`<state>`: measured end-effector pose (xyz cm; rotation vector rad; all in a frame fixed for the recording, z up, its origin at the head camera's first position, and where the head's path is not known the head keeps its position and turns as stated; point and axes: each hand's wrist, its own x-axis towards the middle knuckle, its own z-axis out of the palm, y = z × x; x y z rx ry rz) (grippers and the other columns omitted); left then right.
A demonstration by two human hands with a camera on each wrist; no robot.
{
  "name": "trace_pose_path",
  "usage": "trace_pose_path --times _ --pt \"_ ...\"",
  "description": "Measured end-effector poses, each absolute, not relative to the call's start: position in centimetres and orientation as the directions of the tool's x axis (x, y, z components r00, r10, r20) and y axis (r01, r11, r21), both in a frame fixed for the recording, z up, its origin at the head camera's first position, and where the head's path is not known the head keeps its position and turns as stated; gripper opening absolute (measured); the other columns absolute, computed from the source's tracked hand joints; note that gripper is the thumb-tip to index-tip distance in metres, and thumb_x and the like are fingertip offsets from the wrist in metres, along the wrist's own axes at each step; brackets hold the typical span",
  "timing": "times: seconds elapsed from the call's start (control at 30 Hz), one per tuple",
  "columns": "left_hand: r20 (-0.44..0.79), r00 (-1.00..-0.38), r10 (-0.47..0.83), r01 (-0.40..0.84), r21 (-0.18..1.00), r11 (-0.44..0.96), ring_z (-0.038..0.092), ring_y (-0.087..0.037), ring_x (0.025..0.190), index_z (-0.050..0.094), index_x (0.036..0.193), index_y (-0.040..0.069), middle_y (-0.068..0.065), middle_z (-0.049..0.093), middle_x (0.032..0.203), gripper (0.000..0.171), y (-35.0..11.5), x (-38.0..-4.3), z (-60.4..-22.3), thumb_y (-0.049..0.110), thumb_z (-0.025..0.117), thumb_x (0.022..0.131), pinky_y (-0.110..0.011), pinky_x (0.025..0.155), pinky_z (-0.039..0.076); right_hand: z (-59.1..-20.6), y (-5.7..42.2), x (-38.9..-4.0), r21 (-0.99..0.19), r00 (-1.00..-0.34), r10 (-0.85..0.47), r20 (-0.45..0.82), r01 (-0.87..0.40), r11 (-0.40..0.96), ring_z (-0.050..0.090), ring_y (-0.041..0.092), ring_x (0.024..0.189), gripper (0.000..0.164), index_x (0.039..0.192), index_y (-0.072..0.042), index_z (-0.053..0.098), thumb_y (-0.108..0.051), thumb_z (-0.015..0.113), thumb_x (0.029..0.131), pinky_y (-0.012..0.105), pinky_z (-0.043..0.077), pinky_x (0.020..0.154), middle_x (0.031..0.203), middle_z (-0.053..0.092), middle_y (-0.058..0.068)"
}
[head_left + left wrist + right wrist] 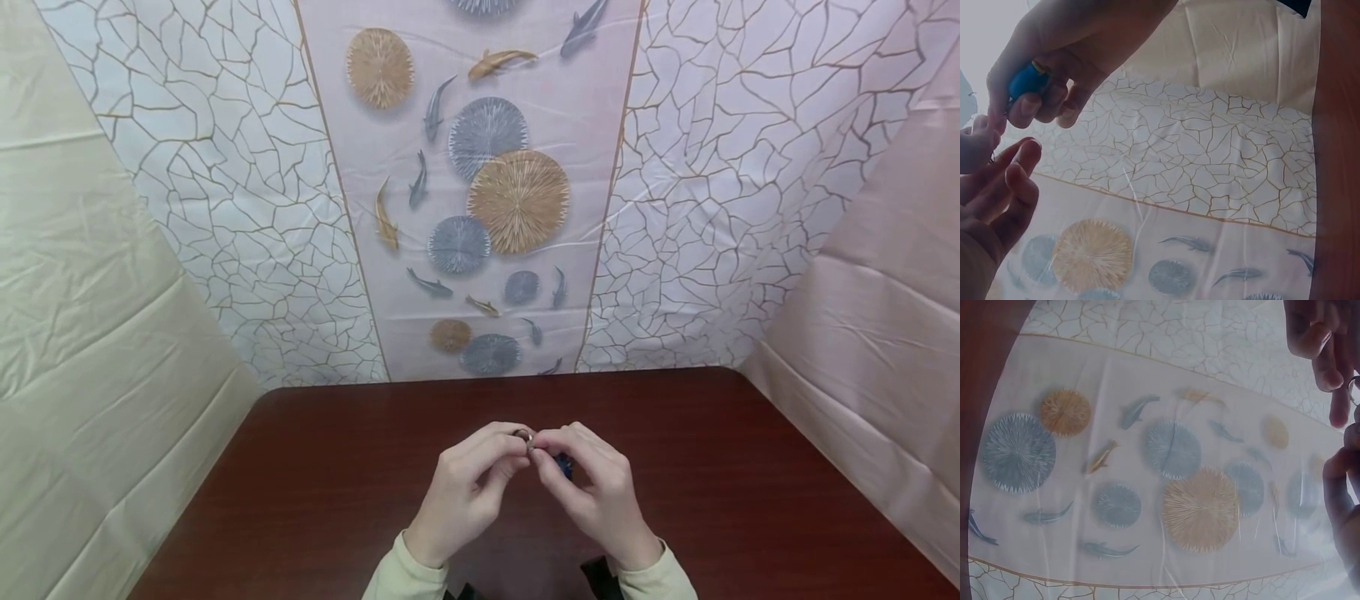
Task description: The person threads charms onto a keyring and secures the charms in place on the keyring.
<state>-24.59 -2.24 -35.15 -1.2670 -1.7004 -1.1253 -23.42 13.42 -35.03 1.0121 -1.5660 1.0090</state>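
A small metal ring is held up between both hands over the table. My left hand pinches it between thumb and forefinger. Just beside it, the thumb and forefinger of my right hand pinch at the ring's near side. Under the right hand's fingers hangs a small rounded blue object with a yellowish bit at one end, like a keychain charm; its kind is not clear. In the right wrist view only part of the metal ring shows at the right edge, between dark fingers.
A dark reddish-brown table lies below the hands. Behind it hangs a patterned cloth with fish and round motifs. Beige cloth walls slope down on both sides. Black straps show near the wrists.
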Motion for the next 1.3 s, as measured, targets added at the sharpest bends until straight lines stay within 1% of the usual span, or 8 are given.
trace_pose_path --times 0.1,0.2,0.33,0.43,0.73,1.0,1.17,1.3 --pt "0.906 -0.240 0.347 0.970 0.213 0.115 0.061 -0.013 0.092 0.059 0.089 0.006 -0.007 0.063 0.097 0.010 -2.2 -24.6 -35.2 0.000 0.061 0.080 -0.015 0.077 0.050 -35.1 13.6 -23.3 -0.160 -0.200 -0.117 0.973 -0.945 0.286 0.047 0.003 0.065 0.005 0.085 0.000 0.062 -0.003 0.062 0.081 0.010 0.037 0.052 0.069 0.056 0.002" --pt "0.892 -0.267 0.364 0.964 0.243 0.110 0.060 -0.010 0.090 0.058 0.088 0.008 -0.006 0.063 0.099 0.008 -2.2 -24.4 -35.2 0.004 0.061 0.082 -0.013 0.076 0.049 -35.1 13.7 -23.3 -0.170 -0.209 -0.116 0.971 -0.945 0.278 0.045 0.002 0.065 0.005 0.085 0.000 0.062 -0.002 0.062 0.081 0.010 0.036 0.052 0.068 0.056 0.001" --pt "0.874 -0.320 0.366 0.947 0.295 0.122 0.058 -0.006 0.085 0.055 0.087 0.011 -0.003 0.063 0.099 0.007 -2.2 -24.2 -35.2 0.009 0.061 0.084 -0.011 0.070 0.047 -34.9 13.6 -23.3 -0.132 -0.174 -0.134 0.976 -0.952 0.278 0.045 0.004 0.065 0.006 0.085 0.001 0.062 -0.004 0.062 0.081 0.012 0.037 0.054 0.069 0.057 0.002" --pt "0.872 -0.337 0.354 0.941 0.308 0.138 0.058 -0.006 0.087 0.055 0.090 0.011 -0.002 0.062 0.098 0.008 -2.1 -24.2 -35.1 0.009 0.060 0.084 -0.014 0.072 0.048 -34.6 13.5 -23.3 -0.096 -0.138 -0.141 0.980 -0.959 0.268 0.046 0.006 0.064 0.006 0.084 0.002 0.062 -0.003 0.062 0.081 0.014 0.037 0.055 0.069 0.058 0.004" --pt "0.893 -0.279 0.352 0.960 0.247 0.134 0.059 -0.011 0.095 0.058 0.093 0.007 -0.004 0.062 0.098 0.011 -2.4 -24.4 -34.9 0.002 0.059 0.083 -0.019 0.084 0.049 -34.4 13.4 -23.2 -0.108 -0.148 -0.139 0.979 -0.960 0.258 0.047 0.005 0.064 0.009 0.088 0.003 0.063 -0.003 0.062 0.081 0.012 0.037 0.055 0.069 0.058 0.004" --pt "0.865 -0.296 0.405 0.955 0.280 0.099 0.059 -0.011 0.097 0.057 0.092 0.008 -0.003 0.062 0.100 0.012 -2.9 -24.7 -34.8 0.000 0.059 0.083 -0.018 0.081 0.049 -34.5 13.5 -23.3 -0.102 -0.149 -0.159 0.976 -0.957 0.270 0.047 0.004 0.064 0.010 0.088 0.003 0.063 -0.004 0.062 0.081 0.010 0.036 0.054 0.069 0.058 0.003" --pt "0.828 -0.346 0.442 0.935 0.344 0.088 0.060 -0.009 0.095 0.058 0.090 0.008 -0.002 0.063 0.098 0.009 -3.2 -24.7 -34.7 0.003 0.059 0.083 -0.019 0.081 0.050 -34.8 13.9 -23.6 -0.130 -0.188 -0.184 0.965 -0.948 0.289 0.047 0.004 0.066 0.008 0.088 0.000 0.063 -0.005 0.061 0.082 0.010 0.038 0.056 0.071 0.059 0.002" --pt "0.794 -0.446 0.413 0.883 0.467 0.054 0.063 -0.010 0.088 0.060 0.090 0.008 -0.005 0.066 0.094 0.006 -3.3 -24.8 -34.8 0.008 0.060 0.084 -0.020 0.071 0.053 -35.2 14.2 -23.9 -0.205 -0.281 -0.209 0.937 -0.923 0.325 0.052 0.002 0.069 0.010 0.091 -0.004 0.063 -0.003 0.062 0.081 0.010 0.042 0.060 0.076 0.062 0.002"
